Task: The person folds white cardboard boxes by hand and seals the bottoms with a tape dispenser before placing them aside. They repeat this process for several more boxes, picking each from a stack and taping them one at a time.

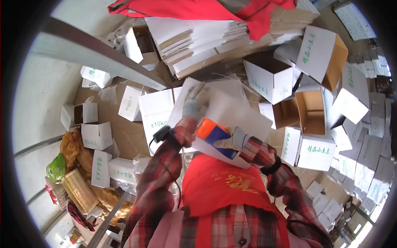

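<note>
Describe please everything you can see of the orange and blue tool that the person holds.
The tape dispenser looks like plastic, with an orange top and a dark blue body. It lies tilted against a white flat carton, near the carton's lower edge, in front of the person's red apron. The gloved right hand grips it from the right side, fingers over the blue part. The gloved left hand rests higher on the carton, apart from it. Whether any tape is loaded cannot be seen.
</note>
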The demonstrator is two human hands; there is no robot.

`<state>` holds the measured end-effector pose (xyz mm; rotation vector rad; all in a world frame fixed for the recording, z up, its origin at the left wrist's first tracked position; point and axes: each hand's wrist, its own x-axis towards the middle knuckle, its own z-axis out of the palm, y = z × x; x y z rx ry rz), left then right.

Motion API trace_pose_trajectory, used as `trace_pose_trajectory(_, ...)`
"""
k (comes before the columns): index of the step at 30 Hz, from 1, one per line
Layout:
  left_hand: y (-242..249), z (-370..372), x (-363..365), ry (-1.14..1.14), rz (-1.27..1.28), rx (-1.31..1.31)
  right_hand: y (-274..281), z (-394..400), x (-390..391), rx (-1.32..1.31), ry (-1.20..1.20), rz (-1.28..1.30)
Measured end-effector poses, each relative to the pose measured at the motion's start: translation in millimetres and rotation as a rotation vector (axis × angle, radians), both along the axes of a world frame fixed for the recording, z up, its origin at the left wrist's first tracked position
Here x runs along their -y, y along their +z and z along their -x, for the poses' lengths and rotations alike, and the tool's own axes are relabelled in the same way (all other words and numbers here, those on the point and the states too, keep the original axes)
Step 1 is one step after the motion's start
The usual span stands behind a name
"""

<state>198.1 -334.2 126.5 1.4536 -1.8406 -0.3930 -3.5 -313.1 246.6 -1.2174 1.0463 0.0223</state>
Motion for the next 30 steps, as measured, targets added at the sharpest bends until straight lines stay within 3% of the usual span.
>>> trace_pose_trajectory(3, 2.1, -48.5, -38.2, 0.071, -0.895, -1.046, -44.6, 11.1, 2.4, 0.05, 0.051, 0.073)
trace_pose_trajectory(5, -62.2, -43.6, -71.4, -0.142, -1.055, -0.727, -17.1, 2.4, 12.1, -0.053, 0.041, -0.149)
trace_pose_trajectory(7, 48.2, -19.2, -75.7, 0.003, -1.33, -1.36, -13.6, 0.1, 16.2, 0.053, 0.114, 0.0)
trace_pose_trajectory(8, 32.4, -21.1, -79.1, -0.104, -1.289, -1.579, -13.1, -0.9, 16.8, 0.105, 0.135, 0.053)
trace_pose_trajectory(10, 10.2, -16.5, -76.2, -0.142, -1.191, -1.748, -15.7, -1.0, 18.1, 0.132, 0.137, 0.04)
trace_pose_trajectory(12, 0.5, 2.4, -73.1, 0.027, -1.113, -1.666, -22.5, 0.5, 21.5, 0.037, 0.168, -0.04)
trace_pose_trajectory(16, 5.8, -10.0, -61.9, 0.343, -0.703, -0.825, -20.5, -7.8, 28.1, -0.116, 0.205, -0.111)
trace_pose_trajectory(19, 4.8, -58.2, -37.2, 0.531, -0.478, -0.774, -0.6, -7.4, 31.8, -0.12, 0.249, 0.005)
trace_pose_trajectory(20, -26.2, -83.9, -28.6, 0.58, -0.052, -0.229, 2.8, -3.7, 33.0, -0.12, 0.267, 0.05)
trace_pose_trajectory(22, -53.5, -135.8, -12.6, 0.744, -0.338, -0.6, 0.5, 13.8, 31.4, -0.131, 0.276, 0.106)
trace_pose_trajectory(23, -80.4, -150.0, -7.9, 0.722, -0.238, -0.323, -2.4, 20.0, 29.4, -0.129, 0.267, 0.126)
trace_pose_trajectory(26, -132.2, -134.0, 11.3, 0.656, -0.82, 0.133, -22.3, 22.9, 19.4, -0.123, 0.184, 0.144)
trace_pose_trajectory(27, -148.3, -122.8, 2.2, 0.695, -0.822, -0.123, -21.7, 16.1, 18.6, -0.128, 0.163, 0.154)
trace_pose_trajectory(29, -221.6, -124.2, 2.5, 0.642, -0.639, 0.111, -8.6, 6.0, 14.5, -0.104, 0.031, 0.01)
trace_pose_trajectory(30, -204.9, -129.7, -5.5, 0.675, -0.37, -0.31, -13.6, 11.3, 10.8, -0.145, 0.046, 0.05)
